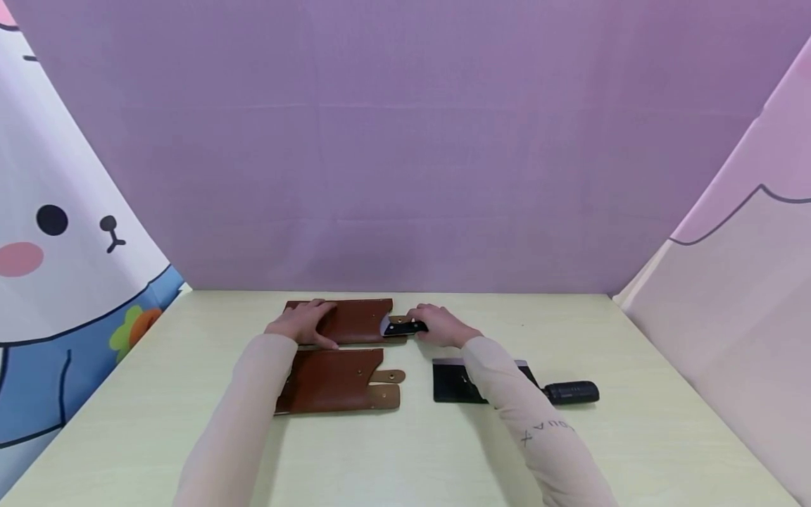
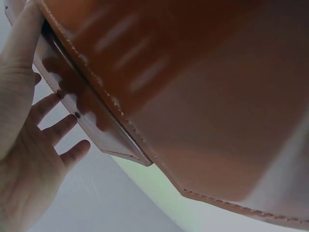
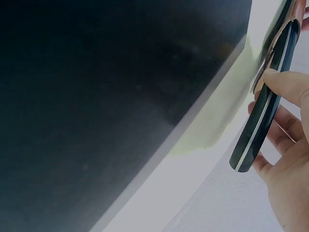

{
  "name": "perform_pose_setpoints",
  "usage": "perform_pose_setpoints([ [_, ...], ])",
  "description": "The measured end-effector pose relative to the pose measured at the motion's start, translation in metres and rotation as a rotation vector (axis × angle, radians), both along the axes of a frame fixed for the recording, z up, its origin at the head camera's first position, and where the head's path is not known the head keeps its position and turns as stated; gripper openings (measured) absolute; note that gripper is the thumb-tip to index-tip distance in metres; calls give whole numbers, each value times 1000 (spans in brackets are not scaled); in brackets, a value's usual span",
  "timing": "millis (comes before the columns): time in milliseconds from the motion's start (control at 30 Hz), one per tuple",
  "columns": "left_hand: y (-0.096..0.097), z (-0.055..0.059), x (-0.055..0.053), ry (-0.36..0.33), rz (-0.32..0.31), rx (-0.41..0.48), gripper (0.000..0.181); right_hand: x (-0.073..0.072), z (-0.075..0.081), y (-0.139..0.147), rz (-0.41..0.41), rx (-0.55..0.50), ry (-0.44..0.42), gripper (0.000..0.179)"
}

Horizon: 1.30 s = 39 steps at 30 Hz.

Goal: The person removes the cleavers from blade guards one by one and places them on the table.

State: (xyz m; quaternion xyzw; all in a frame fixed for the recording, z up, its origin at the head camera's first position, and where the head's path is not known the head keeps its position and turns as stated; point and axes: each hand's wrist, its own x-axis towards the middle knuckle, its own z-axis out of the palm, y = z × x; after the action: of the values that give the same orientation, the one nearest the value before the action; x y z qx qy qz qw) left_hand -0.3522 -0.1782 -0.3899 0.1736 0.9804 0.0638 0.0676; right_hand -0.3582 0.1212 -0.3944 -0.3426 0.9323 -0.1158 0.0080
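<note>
My left hand (image 1: 304,325) rests across a brown leather knife sheath (image 1: 361,320) at the back of the table, fingers spread toward its far side and thumb by the near edge. In the left wrist view the fingertips lie fairly straight along the sheath's edge. With my right hand (image 1: 440,327) I pinch the black handle of a knife (image 3: 253,130) between thumb and fingers. A bit of silver blade shows at the sheath's right end; the rest is hidden there. A second brown sheath (image 1: 338,384) with snap straps lies just in front, below my left hand.
A wide black-bladed cleaver (image 1: 451,384) lies in front of the right hand, partly behind the right sleeve, its black handle pointing right. The pale table (image 1: 342,458) ends at a purple cloth wall (image 1: 405,176); printed panels flank both sides.
</note>
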Motion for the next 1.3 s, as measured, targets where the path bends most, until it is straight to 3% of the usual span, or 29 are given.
perform_pose_setpoints([
  [367,0,4,0,4,-29,10,100,-9,-8,4,54,-34,9,32],
  [400,0,3,-1,2,-28,11,101,-3,-3,2,36,-31,-5,32],
  [733,0,1,-5,29,-49,-34,104,1,-1,2,35,2,50,32],
  [1300,-1,3,-4,107,-100,-6,104,5,4,1,37,-29,43,32],
])
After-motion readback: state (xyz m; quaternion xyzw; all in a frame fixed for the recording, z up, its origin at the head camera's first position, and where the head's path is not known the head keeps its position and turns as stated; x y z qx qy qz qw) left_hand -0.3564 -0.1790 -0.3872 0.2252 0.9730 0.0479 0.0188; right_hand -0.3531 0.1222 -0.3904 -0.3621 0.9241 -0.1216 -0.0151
